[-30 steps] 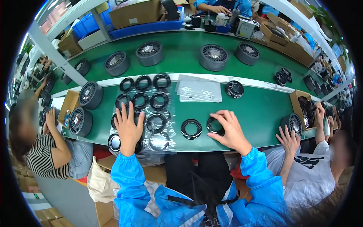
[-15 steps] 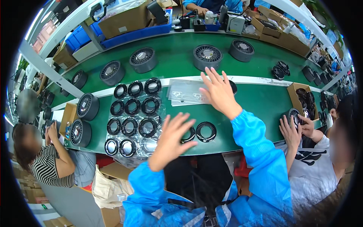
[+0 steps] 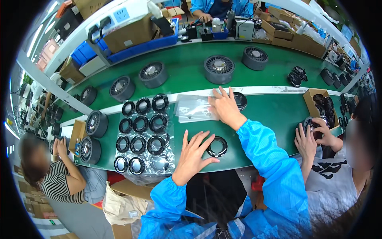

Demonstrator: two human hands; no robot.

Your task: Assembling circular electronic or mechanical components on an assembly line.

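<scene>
My left hand [image 3: 192, 157] is open, fingers spread, low over the green bench. Its thumb and fingertips come close to a glossy black ring [image 3: 217, 147]; I cannot tell whether they touch. At the far side, my right hand [image 3: 227, 108] lies with fingers stretched over the right end of several thin translucent plastic sheets [image 3: 193, 108]. Contact with the sheets is hard to make out. Just right of that hand, a round black part [image 3: 240, 101] rests on the bench. To the left, rows of black rings [image 3: 140, 124] sit on clear plastic film.
Grey ribbed wheel-like units [image 3: 219, 69] stand on the belt beyond the white rail [image 3: 270, 91]. Two more [image 3: 90, 149] stand at the bench's left end. A carton of black parts [image 3: 324, 107] is at the right. Co-workers sit at both sides, the right one's hands [image 3: 306, 139] on a part.
My left hand has moved right to the nearer ring, covering where a second ring lay beside it. My right hand has come down nearer the sheets. The whole view has shifted slightly.
</scene>
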